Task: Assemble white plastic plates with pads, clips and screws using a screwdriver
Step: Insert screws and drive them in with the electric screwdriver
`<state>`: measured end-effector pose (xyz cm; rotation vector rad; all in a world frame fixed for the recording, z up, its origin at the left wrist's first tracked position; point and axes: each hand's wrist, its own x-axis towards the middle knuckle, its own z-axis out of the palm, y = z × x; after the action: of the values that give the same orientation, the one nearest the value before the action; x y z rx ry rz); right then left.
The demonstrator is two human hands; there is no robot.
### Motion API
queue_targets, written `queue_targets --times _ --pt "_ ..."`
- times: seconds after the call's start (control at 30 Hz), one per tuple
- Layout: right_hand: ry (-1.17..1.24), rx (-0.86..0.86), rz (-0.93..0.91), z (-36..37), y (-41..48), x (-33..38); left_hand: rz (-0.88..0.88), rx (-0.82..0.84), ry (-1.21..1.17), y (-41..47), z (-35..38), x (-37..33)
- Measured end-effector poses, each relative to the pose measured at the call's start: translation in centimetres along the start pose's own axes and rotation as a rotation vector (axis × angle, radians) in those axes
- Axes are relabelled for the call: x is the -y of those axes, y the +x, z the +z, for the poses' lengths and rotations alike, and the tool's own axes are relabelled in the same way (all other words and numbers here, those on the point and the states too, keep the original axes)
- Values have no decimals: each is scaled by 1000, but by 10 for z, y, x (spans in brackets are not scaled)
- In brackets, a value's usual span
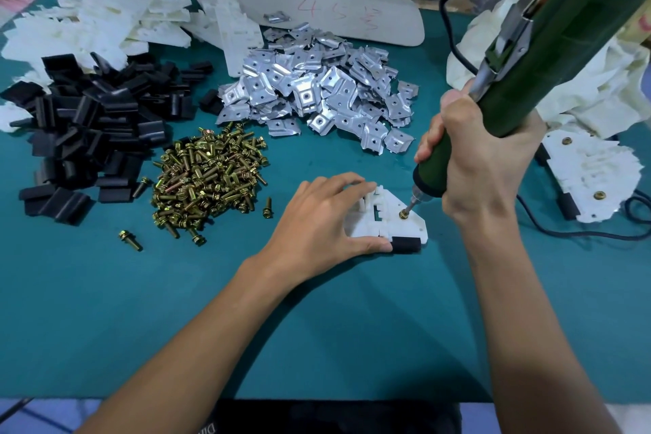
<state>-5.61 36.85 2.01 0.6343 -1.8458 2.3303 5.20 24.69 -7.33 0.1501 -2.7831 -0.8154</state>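
With left hand (317, 218), gripping the white plate (410, 225) on the table (317, 328). With right hand (486, 166), clutching the screwdriver (549, 56), bit on 1 brass screw (402, 214).

1. Your open lane: the bare teal table mat (105, 310) along the near edge.
2. Heaps of black folded pads (88, 123), brass-coloured screws (208, 183) and silver metal clips (317, 92) block the far side.
3. Stacked white plastic plates (591, 173) and a black power cable (581, 234) crowd your right.

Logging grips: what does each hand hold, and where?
Right hand grips the screwdriver by its lower barrel; left hand holds the white plate at its left side.
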Motion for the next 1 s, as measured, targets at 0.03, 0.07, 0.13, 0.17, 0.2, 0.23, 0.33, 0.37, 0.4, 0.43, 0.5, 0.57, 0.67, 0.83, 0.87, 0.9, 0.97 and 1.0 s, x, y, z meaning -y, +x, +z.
queue_targets --times 0.03,0.07,0.13,0.17,0.2,0.23,0.33,0.37,0.4,0.43,0.5,0.57,0.67,0.83,0.87,0.9,0.97,1.0 --pt "7 -7 1 0 0 0 -2 1 0 0 0 0" --pt "13 -12 2 0 -1 0 -3 1 -2 0 0 0" --pt "10 -12 -4 0 -2 -1 -3 1 -6 0 0 0" --pt "4 -10 -7 0 -2 -1 -3 0 -7 0 0 0" --pt "-2 -11 -10 1 -2 -1 -4 -2 -7 0 1 0" --pt "-4 -12 -13 1 -2 0 -6 -4 -8 0 1 0" --pt "-2 -31 -18 3 -2 1 -11 -7 -27 0 1 0" --pt "0 -37 -16 4 -2 2 -11 -8 -32 0 1 0" --pt "-1 -41 -15 5 -2 2 -12 -6 -31 0 1 0" --pt "-6 -43 -17 5 -3 2 -15 -5 -29 0 2 -1" --pt "-22 -38 -26 6 -3 2 -16 -6 -20 0 2 -1" --pt "-42 -26 -36 7 -3 1 -10 -7 -12 1 2 -1" --pt "-45 -13 -36 7 -2 2 2 1 -17 1 0 0" --pt "-33 -33 -30 8 -1 2 5 11 -37 1 0 1" --pt "-27 -47 -27 8 0 2 3 7 -32 1 0 2" --pt "-21 -60 -24 9 0 2 0 1 -27 1 0 1" --pt "-11 -76 -22 9 0 2 -4 -8 -27 1 0 1" --pt "-13 -76 -27 8 -1 3 -6 -12 -29 1 0 1"
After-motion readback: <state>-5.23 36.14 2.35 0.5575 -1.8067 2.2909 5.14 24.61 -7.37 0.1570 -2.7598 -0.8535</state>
